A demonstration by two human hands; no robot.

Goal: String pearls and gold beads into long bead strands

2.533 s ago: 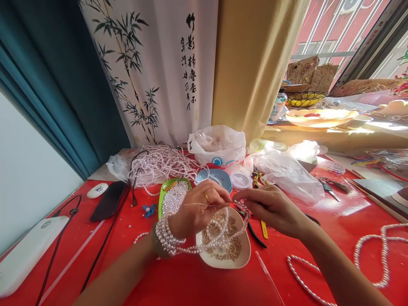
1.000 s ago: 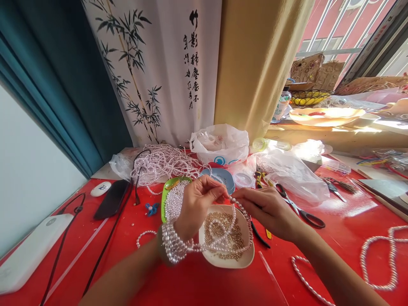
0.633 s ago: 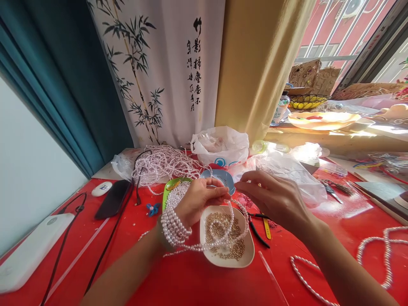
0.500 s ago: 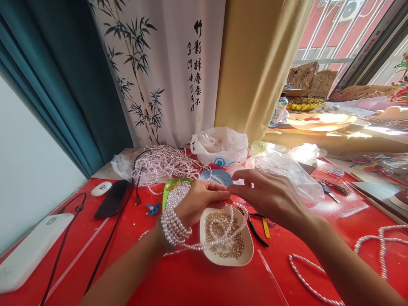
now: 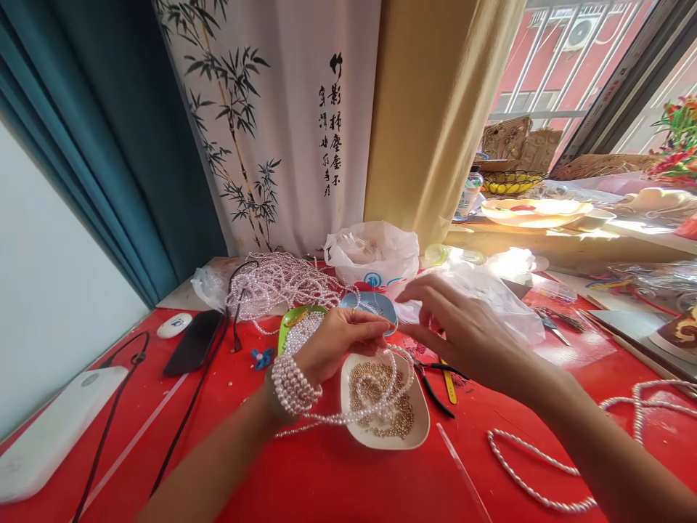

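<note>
My left hand (image 5: 340, 338) is closed in a pinch on a strand of pearl beads (image 5: 394, 370), whose loops hang from the fingers over a white dish (image 5: 422, 428). More of the beads are wound several times around the left wrist. Small gold beads (image 5: 400, 421) lie in the dish below. My right hand (image 5: 457, 327) is just to the right, its fingers spread, the lowest one close to the left fingertips. Whether it touches a thread there is too small to tell. Behind the hands are a green dish (image 5: 282, 334) of pearl beads and a blue dish (image 5: 373, 299).
A heap of pearl strands (image 5: 288, 280) lies at the back beside a white plastic bag (image 5: 375, 250). Black-handled pliers (image 5: 435, 392) and a yellow tool (image 5: 449, 385) are right of the white dish. A phone (image 5: 193, 341) and cables are left; another bead strand (image 5: 523, 483) curves at right.
My right hand's fingers have spread and drawn slightly away from the left fingertips. The left hand keeps its pinch, and the view has shifted a little.
</note>
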